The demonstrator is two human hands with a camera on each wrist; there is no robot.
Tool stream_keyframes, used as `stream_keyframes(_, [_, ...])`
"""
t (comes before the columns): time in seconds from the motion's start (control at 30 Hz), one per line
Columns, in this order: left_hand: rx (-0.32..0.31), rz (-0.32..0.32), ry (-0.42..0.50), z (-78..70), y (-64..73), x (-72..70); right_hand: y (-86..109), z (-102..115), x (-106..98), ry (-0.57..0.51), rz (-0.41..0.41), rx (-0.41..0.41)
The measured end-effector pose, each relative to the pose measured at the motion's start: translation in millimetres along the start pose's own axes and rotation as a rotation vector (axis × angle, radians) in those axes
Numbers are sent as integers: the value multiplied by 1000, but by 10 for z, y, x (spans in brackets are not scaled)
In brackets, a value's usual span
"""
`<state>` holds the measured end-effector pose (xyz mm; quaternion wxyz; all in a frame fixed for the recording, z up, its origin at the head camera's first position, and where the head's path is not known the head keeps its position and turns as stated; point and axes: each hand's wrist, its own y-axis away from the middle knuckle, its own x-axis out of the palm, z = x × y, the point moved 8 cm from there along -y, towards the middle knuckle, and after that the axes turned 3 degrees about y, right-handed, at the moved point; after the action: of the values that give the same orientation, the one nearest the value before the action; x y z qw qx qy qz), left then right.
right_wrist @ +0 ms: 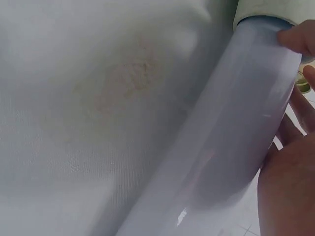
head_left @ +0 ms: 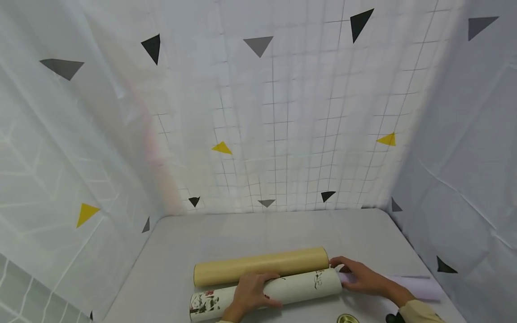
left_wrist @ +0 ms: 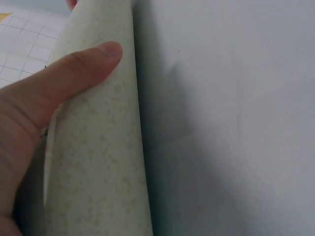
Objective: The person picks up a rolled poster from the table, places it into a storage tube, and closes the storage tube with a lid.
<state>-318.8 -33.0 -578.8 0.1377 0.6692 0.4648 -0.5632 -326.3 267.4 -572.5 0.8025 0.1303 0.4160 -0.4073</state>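
Note:
My left hand (head_left: 252, 294) grips the middle of a pale roll with a floral print (head_left: 303, 287), thumb on the near side and fingers over the top. In the left wrist view its thumb lies across the roll's speckled surface (left_wrist: 103, 162). At the right end, my right hand (head_left: 369, 279) holds a glossy lilac roll (right_wrist: 221, 123) between thumb and fingers. The lilac roll's tip sits inside the pale roll's open end (right_wrist: 263, 9); how deep it reaches is hidden. Just behind lies a tan roll (head_left: 260, 265), close to the right fingertips.
On the white table (head_left: 266, 231), a round gold-coloured metal piece (head_left: 348, 319) stands at the near edge of view. Beside the right sleeve is a dark object (head_left: 393, 317), mostly cut off. White sheeting (head_left: 299, 112) with triangles hangs around the back and sides.

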Motion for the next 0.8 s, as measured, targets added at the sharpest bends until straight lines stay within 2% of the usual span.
stream_keyframes(0.1, [5,-1,-6,-17,-1,8,36,-28,-16,12,17,38])
stream_keyframes(0.37, [-29,39,11,15,-9,41,160,-189,-96,43,73,209])
stream_keyframes(0.7, [-55,73,14,26,-3,54,400,-322,-211,122,170,302])
stream_keyframes(0.8, [-53,68,13,31,-2,55,436,-375,-235,116,192,324])
